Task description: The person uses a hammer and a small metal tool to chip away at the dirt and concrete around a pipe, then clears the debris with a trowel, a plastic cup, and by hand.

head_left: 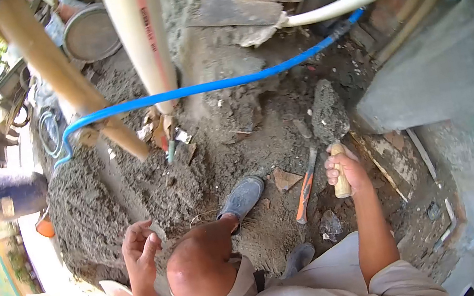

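My right hand (pixel 347 170) is wrapped round the pale wooden handle of a trowel (pixel 341 183). A heap of wet grey mortar (pixel 328 111) covers the trowel's blade, so its metal hardly shows. To the left of that hand, a hammer with an orange and black handle (pixel 305 194) lies on the ground. My left hand (pixel 140 247) hangs in the air beside my bent knee, fingers loosely curled but apart, with nothing held. Just beyond it spreads a large pile of grey mortar (pixel 85 206).
A blue hose (pixel 207 87) crosses in front of me. A wooden post (pixel 55 72) and a white pipe (pixel 134 33) stand at the upper left, near a round bucket (pixel 91 34). A grey wall (pixel 439 74) rises on the right. Broken brick (pixel 286 178) lies underfoot.
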Available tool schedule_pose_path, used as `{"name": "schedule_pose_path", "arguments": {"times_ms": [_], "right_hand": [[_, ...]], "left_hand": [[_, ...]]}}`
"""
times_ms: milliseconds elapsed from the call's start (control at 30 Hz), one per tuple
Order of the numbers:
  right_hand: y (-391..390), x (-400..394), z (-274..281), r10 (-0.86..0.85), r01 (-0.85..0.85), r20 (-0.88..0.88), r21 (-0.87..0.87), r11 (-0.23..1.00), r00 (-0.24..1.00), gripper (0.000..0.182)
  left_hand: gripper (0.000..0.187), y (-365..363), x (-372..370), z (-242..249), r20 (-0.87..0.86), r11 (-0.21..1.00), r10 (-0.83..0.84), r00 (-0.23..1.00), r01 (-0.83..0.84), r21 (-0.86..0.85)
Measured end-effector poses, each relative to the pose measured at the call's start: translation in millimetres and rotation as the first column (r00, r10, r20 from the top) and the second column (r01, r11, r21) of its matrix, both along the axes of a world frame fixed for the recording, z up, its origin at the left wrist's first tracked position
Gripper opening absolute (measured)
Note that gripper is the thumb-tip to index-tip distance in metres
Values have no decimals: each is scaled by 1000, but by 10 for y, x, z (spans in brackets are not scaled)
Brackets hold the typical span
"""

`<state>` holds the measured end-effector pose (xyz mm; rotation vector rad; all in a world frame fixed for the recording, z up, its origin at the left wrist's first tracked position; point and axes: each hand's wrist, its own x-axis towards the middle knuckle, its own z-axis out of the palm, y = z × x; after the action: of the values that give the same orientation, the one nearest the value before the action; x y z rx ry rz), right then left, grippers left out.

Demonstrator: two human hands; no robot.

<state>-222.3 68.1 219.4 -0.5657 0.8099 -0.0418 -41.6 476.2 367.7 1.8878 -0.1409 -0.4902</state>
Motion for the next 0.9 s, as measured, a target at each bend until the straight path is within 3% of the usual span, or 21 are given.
{"name": "schedule_pose_path", "arguments": {"times_ms": [67,200,333,400,467,500,600,633,667,700,733,767,800,833,867,900], "right_hand": [[88,24,153,66,-67,-20,-27,997,998,27],[457,214,442,249,-252,45,77,965,967,28],[1205,688,716,586,-580,50,-101,808,809,36],[1764,1095,790,750,-684,-142,-544,486,646,46],[2137,1466,643,775,-445,-306,-895,-35,553,54],[2202,1533,663,765,-553,-369,-833,-20,528,52],[1872,1126,549,693,-493,-310,-867,75,651,50],[1672,894,593,684,-702,-374,-652,287,626,53],[1457,579,103,598,-639,-383,-710,297,704,57],[1225,314,-37,539,-675,-439,-627,390,719,61],[929,-121,-970,392,-554,-421,-761,339,818,62],[818,-156,-324,365,-603,-498,-492,628,787,66],[669,-368,-572,271,-508,-486,-465,725,831,67],[577,-458,-638,185,-401,-476,-403,823,860,53],[526,-453,-479,147,-373,-514,-371,851,845,21],[457,-546,-704,156,-329,-511,-269,905,845,23]], "left_hand": [[28,44,-143,55,-43,996,81,996,-83,-31],[28,273,-532,223,-26,983,181,983,-181,13],[28,456,-1003,417,100,938,346,933,-341,-58],[26,298,-1171,485,216,873,487,846,-468,-133],[27,72,-1236,562,272,894,448,852,-423,-149],[28,16,-1232,554,307,921,390,868,-364,-141],[29,45,-1073,502,284,944,326,902,-298,-140],[28,59,-982,499,251,943,330,910,-307,-129],[28,63,-860,465,261,940,341,903,-318,-127],[28,58,-702,428,333,965,259,907,-261,-38],[28,40,-519,427,387,980,153,909,-190,60],[29,-51,-302,551,522,976,60,851,-161,149],[29,-234,-68,632,610,971,-71,789,-86,224],[29,-387,199,661,709,963,-111,697,-102,251],[28,-598,452,722,798,948,-134,587,-157,275],[28,-834,684,786,830,965,-155,536,-97,242]]}}
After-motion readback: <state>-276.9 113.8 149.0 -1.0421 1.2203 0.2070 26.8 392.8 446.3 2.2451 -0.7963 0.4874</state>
